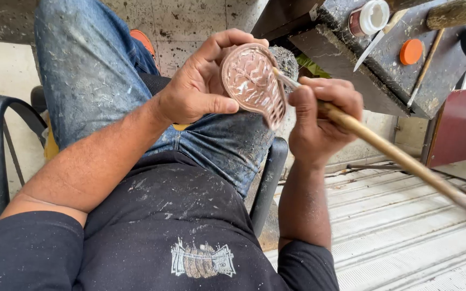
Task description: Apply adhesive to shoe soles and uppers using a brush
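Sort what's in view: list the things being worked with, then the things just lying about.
In use:
- left hand, gripping the carved oval piece
- right hand, holding the long-handled brush to the piece

Lying about, on the dark workbench:
- small white-capped jar
- orange lid
- flat blade
- thin stick
- second brush

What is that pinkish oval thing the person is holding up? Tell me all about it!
The oval piece is a flat, leaf-shaped plaque, pinkish-copper in colour, with raised swirly carving across its face and a smooth darker rim. It looks shiny, perhaps wet. It is held tilted above the person's jeans-covered knee. The left hand grips it, fingers curled behind its top and thumb along its lower edge. The tip of a long wooden-handled brush, held in the right hand, touches its right side.
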